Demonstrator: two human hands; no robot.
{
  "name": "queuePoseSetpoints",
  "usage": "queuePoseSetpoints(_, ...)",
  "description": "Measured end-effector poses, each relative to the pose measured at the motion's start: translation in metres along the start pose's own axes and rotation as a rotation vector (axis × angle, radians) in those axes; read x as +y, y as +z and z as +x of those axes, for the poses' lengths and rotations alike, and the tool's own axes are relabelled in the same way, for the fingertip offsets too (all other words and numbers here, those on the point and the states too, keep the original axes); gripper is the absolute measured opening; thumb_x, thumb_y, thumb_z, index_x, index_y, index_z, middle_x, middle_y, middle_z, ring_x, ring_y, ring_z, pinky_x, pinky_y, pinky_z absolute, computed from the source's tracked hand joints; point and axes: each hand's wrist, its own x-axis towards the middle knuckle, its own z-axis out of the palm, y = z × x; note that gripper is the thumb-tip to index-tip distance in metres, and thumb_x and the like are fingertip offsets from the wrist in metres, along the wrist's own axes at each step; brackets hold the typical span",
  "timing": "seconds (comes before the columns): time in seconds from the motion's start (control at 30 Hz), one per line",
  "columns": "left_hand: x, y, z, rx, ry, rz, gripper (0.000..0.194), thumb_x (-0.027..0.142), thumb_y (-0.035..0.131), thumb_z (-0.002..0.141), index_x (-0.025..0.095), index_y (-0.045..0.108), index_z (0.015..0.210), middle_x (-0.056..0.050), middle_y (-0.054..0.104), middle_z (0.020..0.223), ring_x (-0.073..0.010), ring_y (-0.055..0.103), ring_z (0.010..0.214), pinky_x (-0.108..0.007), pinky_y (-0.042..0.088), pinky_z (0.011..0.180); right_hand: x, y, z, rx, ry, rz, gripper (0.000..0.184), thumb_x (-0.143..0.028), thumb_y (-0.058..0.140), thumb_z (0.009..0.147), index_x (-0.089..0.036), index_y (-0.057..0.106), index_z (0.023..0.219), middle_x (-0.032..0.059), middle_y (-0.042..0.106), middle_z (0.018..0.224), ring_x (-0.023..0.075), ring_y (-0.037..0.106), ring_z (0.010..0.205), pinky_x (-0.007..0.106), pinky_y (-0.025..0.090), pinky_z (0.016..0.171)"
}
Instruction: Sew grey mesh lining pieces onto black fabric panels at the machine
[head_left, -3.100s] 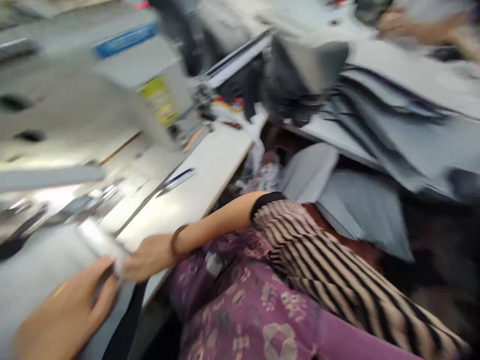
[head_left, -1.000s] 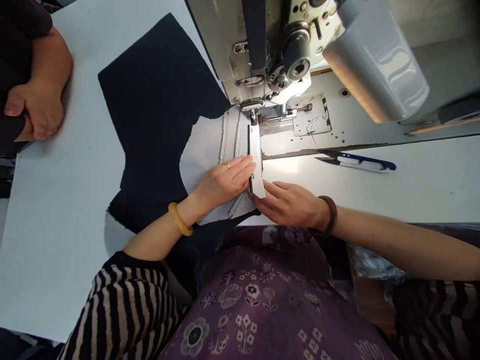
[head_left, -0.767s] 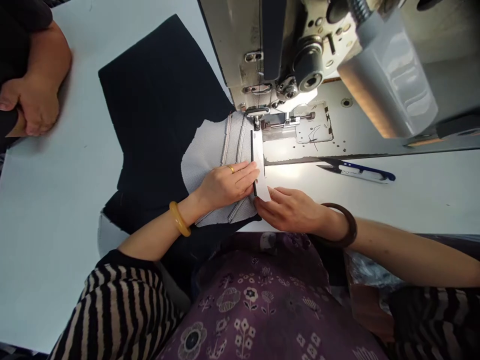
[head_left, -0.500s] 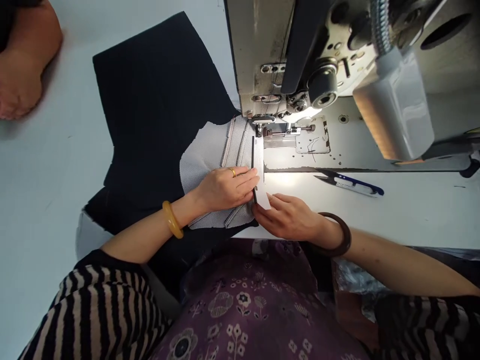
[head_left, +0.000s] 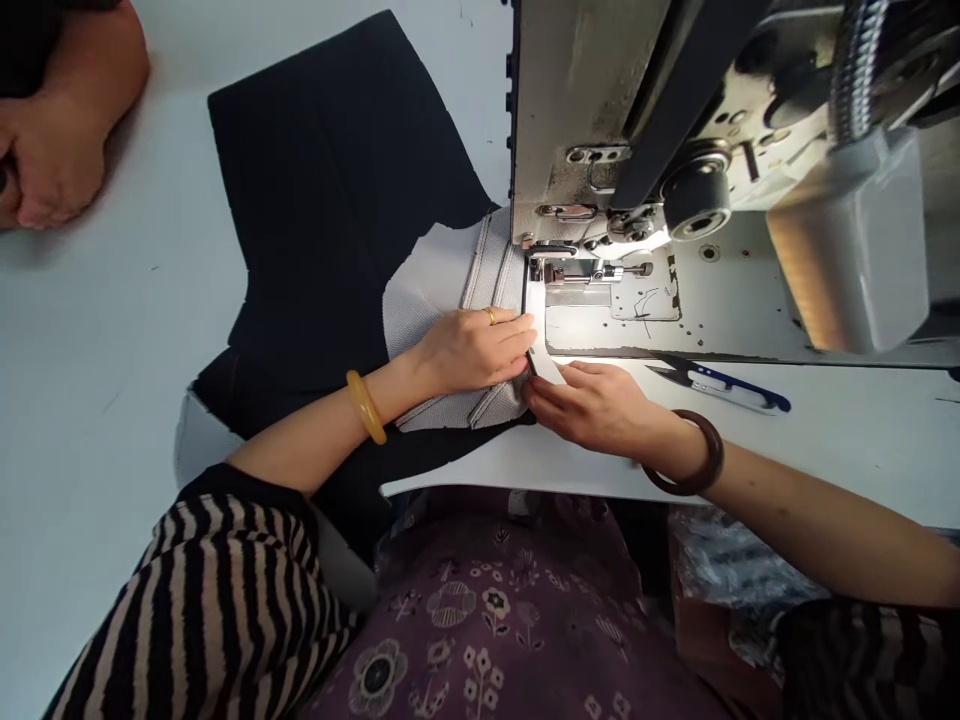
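While the left hand (head_left: pixel 476 350) lay flat on the gray cloth (head_left: pixel 426 282), the right hand (head_left: pixel 600 405) pinched the white strip (head_left: pixel 538 302) leading to the sewing machine (head_left: pixel 574 110); keeping both edges aligned seemed wise.

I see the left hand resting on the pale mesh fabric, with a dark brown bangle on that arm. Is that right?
Not quite: the head view shows a yellow bangle on that arm; the dark brown bangle is on the right arm. The left hand does rest on the pale mesh fabric.
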Motion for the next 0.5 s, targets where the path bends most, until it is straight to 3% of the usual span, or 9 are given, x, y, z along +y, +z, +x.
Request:
queuePoseSetpoints(0.37,-0.024,0.014,0.009,-0.094,-0.049,-0.047,0.024,0.02,0.045,0.091,0.018,0.069,0.09,-0.002,0.074,0.092,-0.0141,0.067,0.084,-0.025,0.052,0.076,0.019,0.013,0.004,-0.021,0.08,-0.037,0.022,-0.013,0.048,0.092,-0.015,0.068,0.082,0.0005,0.065,0.077,0.0104,0.043,0.063,0.028,0.026,0.056)
queuePoseSetpoints(0.5,-0.033,0.019,0.014,-0.101,-0.06,-0.055,0.024,0.021,0.046,0.09,0.018,0.07,0.091,-0.003,0.073,0.097,-0.0137,0.067,0.083,-0.025,0.05,0.075,0.026,0.018,0.005,-0.124,0.143,0.012,0.027,-0.011,0.042,0.094,-0.015,0.067,0.086,0.0028,0.066,0.081,0.0107,0.042,0.064,0.03,0.019,0.054)
